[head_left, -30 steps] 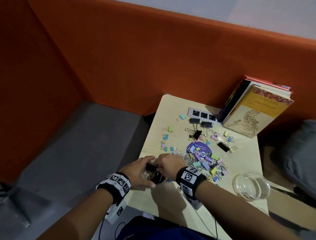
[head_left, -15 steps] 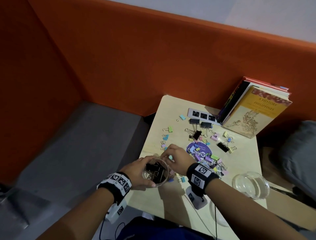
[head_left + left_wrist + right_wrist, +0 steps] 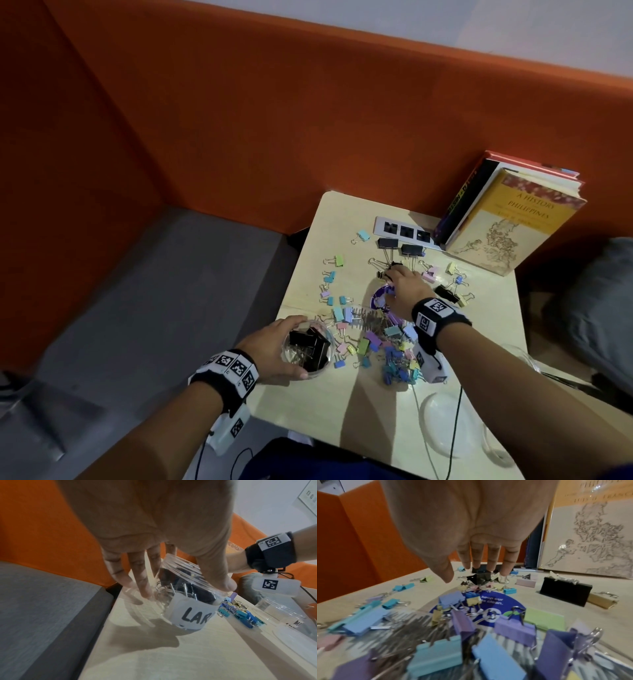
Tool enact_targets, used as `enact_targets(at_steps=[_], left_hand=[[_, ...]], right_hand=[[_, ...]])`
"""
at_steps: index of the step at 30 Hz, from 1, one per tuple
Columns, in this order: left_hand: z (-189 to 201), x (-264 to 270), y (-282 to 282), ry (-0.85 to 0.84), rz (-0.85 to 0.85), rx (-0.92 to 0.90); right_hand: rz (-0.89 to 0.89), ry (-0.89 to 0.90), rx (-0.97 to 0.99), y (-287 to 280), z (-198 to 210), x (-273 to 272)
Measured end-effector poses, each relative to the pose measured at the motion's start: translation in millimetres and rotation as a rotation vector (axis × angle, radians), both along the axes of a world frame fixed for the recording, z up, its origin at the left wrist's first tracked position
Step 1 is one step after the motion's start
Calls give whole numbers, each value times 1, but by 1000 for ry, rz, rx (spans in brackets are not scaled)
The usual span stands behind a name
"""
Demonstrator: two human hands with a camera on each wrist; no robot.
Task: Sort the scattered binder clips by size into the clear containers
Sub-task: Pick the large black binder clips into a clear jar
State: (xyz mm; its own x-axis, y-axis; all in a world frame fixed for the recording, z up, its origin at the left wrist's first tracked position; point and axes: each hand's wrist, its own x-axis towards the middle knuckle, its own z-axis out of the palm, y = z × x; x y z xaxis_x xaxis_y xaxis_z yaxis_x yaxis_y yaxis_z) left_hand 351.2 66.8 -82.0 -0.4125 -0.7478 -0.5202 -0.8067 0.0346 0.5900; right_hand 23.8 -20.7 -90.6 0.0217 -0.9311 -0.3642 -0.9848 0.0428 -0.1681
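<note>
Head view: left hand (image 3: 270,347) grips jar of large clips (image 3: 307,348); right hand (image 3: 404,286) fingers (image 3: 477,559) straight, reaching black clip (image 3: 479,578); most clips unsorted on counter (image 3: 342,407).

The label (image 3: 192,614) on the clear cup (image 3: 180,582) reads only "LAR" before it curves out of sight. A second label (image 3: 176,623)... no, the next cup (image 3: 281,609) shows just "M" at the picture's right edge. Out on the table, the right hand (image 3: 402,286) covers most of a black clip (image 3: 383,274), and whether the fingertips (image 3: 489,566) touch it cannot be told. The near clips (image 3: 435,654) under the right wrist are blurred. A clear lid (image 3: 445,425) is crossed by the forearm.
</note>
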Motion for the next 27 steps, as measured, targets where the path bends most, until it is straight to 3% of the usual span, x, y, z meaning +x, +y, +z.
enact_targets(at_steps=[7,11,16,22,27], left_hand=[[-4,1,1,-2,26,23],[-6,1,-1,-1,36,33],[-6,1,0,-4,43,38],[-5,1,0,-9,36,28],[-5,0,0,-8,38,25]], right_hand=[[13,113,33,-14,-11,-14],[-13,39,-84,-13,-14,-14],[-135,-50,-48,-12,-17,-11],[-131,-22,-72,-9,-21,-7],[-186,-101,-125,-6,-11,-3]])
